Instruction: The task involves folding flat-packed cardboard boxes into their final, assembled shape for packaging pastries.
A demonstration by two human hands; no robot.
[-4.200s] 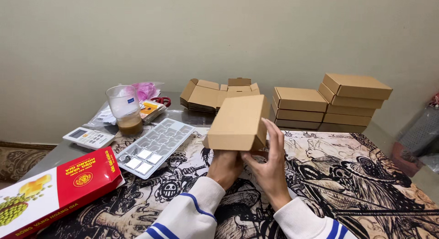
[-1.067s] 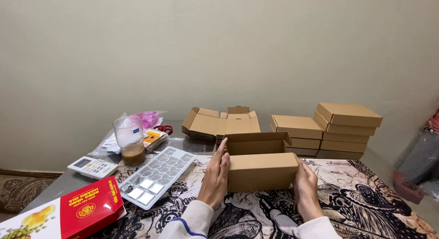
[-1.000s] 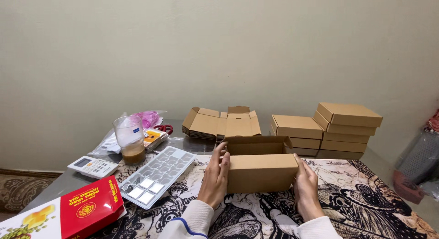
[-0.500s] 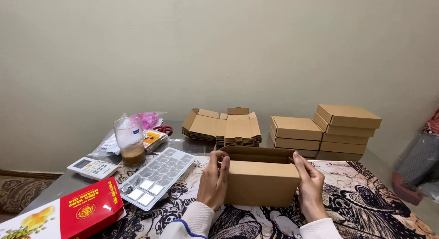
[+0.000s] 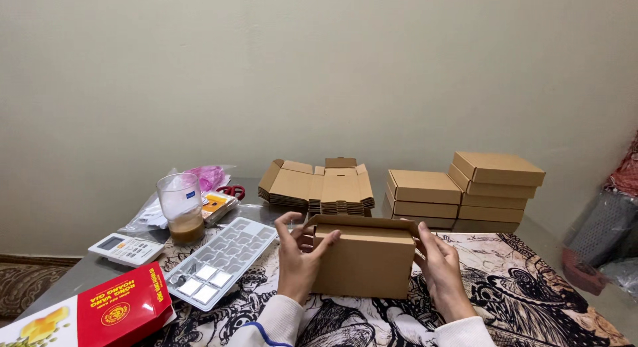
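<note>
Since half a second ago the cardboard box (image 5: pixel 362 260) sits lower and its lid flap has come down almost shut. The left hand (image 5: pixel 298 260) clasps the box's left end, thumb across its top edge; the right hand (image 5: pixel 442 270) lies open against the right end, half hidden behind it. The box stands on the bench (image 5: pixel 531 280), in front of the flat box blanks (image 5: pixel 319 184), with free patterned cloth to its right.
</note>
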